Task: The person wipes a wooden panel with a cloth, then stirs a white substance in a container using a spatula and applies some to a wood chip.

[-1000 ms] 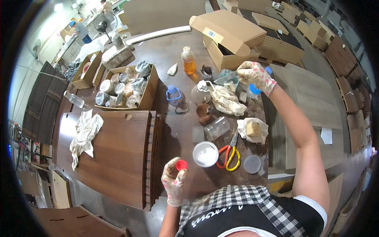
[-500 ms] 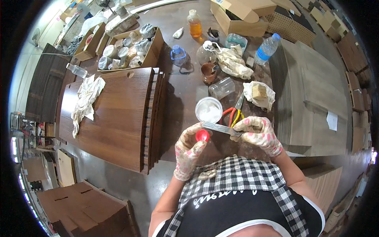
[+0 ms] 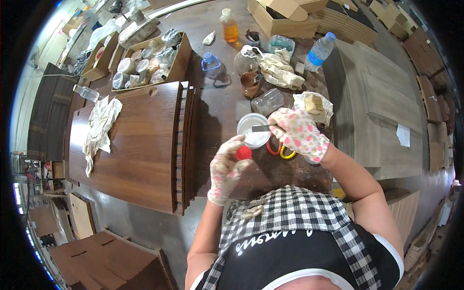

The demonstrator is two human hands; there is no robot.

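**Steady Work at Close Quarters**

In the head view, a person in patterned gloves works over a round white tub (image 3: 239, 124) near the close edge of a dark desk (image 3: 220, 104). The left hand (image 3: 225, 167) has its grip closed around a small red cap (image 3: 243, 153), pinched between thumb and fingers just on the near side of the tub. The right hand (image 3: 300, 135) has its grip clamped on a flat blade (image 3: 260, 128), which points leftward across the tub above white paste (image 3: 255, 138). Whether the tip touches the paste cannot be told from this angle.

Careful handling here would seem to call for a shallow blade angle and a light, even draw, with any excess wiped on the tub's rim. The cap is best held level and close by, so that little can drip between the two. A soft pinch should do, as a hard squeeze could tip it.

Scissors (image 3: 288, 157) with red and yellow handles lie just beside the tub, partly hidden by the right hand; that wrist deserves clearance. Beyond the tub stand a clear jar (image 3: 268, 101) and a brown pot (image 3: 250, 87), both worth a wide berth.
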